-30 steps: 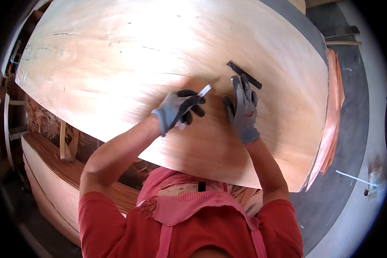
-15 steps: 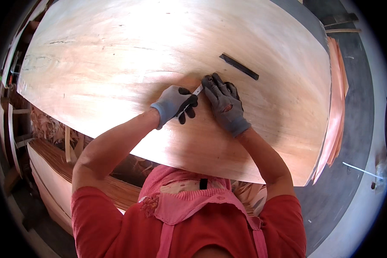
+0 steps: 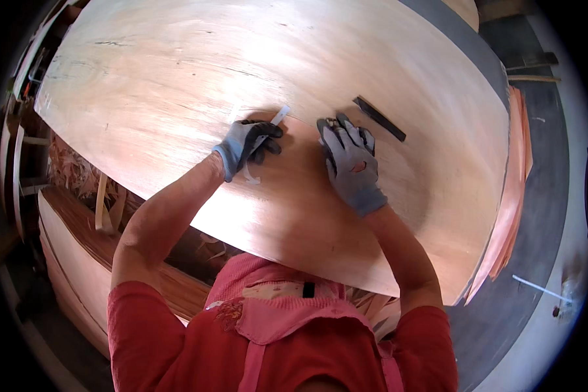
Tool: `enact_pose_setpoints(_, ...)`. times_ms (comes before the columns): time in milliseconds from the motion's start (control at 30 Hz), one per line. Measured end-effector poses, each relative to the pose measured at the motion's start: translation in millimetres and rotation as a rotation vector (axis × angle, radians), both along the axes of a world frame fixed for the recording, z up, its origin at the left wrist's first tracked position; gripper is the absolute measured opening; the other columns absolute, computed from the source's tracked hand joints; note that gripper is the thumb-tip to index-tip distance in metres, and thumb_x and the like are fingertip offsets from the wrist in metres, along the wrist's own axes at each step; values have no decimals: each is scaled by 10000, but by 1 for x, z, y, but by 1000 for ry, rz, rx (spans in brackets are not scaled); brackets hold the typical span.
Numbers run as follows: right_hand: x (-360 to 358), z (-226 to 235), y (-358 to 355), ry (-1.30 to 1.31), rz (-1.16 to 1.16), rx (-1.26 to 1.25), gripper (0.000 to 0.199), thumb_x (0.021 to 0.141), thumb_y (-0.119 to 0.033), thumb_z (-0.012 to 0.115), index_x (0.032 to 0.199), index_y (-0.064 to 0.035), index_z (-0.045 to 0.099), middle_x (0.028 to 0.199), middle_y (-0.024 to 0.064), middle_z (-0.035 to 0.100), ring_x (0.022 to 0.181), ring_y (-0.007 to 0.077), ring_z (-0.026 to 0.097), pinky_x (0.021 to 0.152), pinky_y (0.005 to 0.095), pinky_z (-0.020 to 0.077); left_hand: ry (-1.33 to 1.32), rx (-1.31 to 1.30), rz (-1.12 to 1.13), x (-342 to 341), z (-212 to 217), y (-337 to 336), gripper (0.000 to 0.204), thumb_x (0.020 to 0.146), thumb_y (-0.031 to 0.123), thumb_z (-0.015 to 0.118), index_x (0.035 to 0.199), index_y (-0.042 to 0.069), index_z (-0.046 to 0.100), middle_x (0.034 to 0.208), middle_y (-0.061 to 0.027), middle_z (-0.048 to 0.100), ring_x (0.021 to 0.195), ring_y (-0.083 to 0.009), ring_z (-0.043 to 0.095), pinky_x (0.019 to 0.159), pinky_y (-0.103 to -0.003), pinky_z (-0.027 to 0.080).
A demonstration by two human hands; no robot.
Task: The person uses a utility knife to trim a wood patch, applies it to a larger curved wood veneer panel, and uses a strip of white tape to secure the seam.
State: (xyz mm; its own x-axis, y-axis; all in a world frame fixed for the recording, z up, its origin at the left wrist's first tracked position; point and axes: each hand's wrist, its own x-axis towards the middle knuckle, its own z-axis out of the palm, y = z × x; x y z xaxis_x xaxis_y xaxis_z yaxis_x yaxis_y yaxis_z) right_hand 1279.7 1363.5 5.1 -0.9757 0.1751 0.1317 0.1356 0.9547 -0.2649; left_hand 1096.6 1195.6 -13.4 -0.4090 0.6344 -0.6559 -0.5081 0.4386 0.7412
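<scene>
Head view: versus half a second ago, hands have separated. Left hand (image 3: pixel 247 142) is now farther left of right hand (image 3: pixel 353 160); white strip (image 3: pixel 281 115), whose end was at the right fingertips, is clear of them. Black bar (image 3: pixel 379 118) still lies on the wood sheet (image 3: pixel 300 189), just beyond right hand. Left: pinching the strip over the sheet, end sticking out up-right, forearm angled in from lower left. Right: back up, fingers bent and pointing away; can't tell if they grip anything.
</scene>
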Motion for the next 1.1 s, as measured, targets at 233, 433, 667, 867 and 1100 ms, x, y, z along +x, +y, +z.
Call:
enact_pose_setpoints(233, -55, -33, -22, 131, 121, -14, 539, 925, -82, 430, 1462, -95, 397, 1451, 182, 446, 1323, 306, 436, 1047, 451, 356, 2, 8, -82, -8, 3, -3, 316, 933, 289, 599, 1069, 13, 673, 781, -156, 704, 468, -162, 563, 420, -270, 428)
enact_pose_setpoints(433, -58, -46, -20, 32, 198, 161, 499, 938, -101, 405, 1428, -187, 448, 1438, 115, 466, 1378, 303, 389, 1060, 475, 341, 50, -53, -132, -7, 32, -42, 341, 943, 294, 602, 960, -42, 653, 730, -180, 696, 433, -175, 577, 388, -257, 448)
enact_pose_setpoints(667, -60, -38, -18, 12, 376, 390, 500, 922, -122, 448, 1385, -310, 474, 1402, 235, 436, 1312, 428, 421, 942, 585, 386, -19, -60, -123, 4, 20, -69, 296, 980, 261, 552, 1080, 6, 665, 686, -122, 686, 412, -121, 552, 351, -234, 389)
enact_pose_setpoints(867, -62, -33, -24, -18, 345, 395, 439, 929, -124, 459, 1334, -291, 481, 1399, 225, 443, 1287, 440, 447, 942, 569, 404, 602, -429, -253, -53, 47, -54, 211, 926, 219, 640, 877, 28, 715, 627, -63, 635, 443, -117, 559, 369, -269, 431)
enact_pose_setpoints(1100, -95, 13, -11, 154, 105, -36, 524, 879, -100, 554, 1392, -161, 473, 1363, 114, 544, 1291, 337, 485, 1042, 482, 355, 351, 5, 17, -102, 26, -16, 229, 902, 259, 658, 1014, 73, 731, 654, 2, 592, 475, -79, 475, 401, -224, 319)
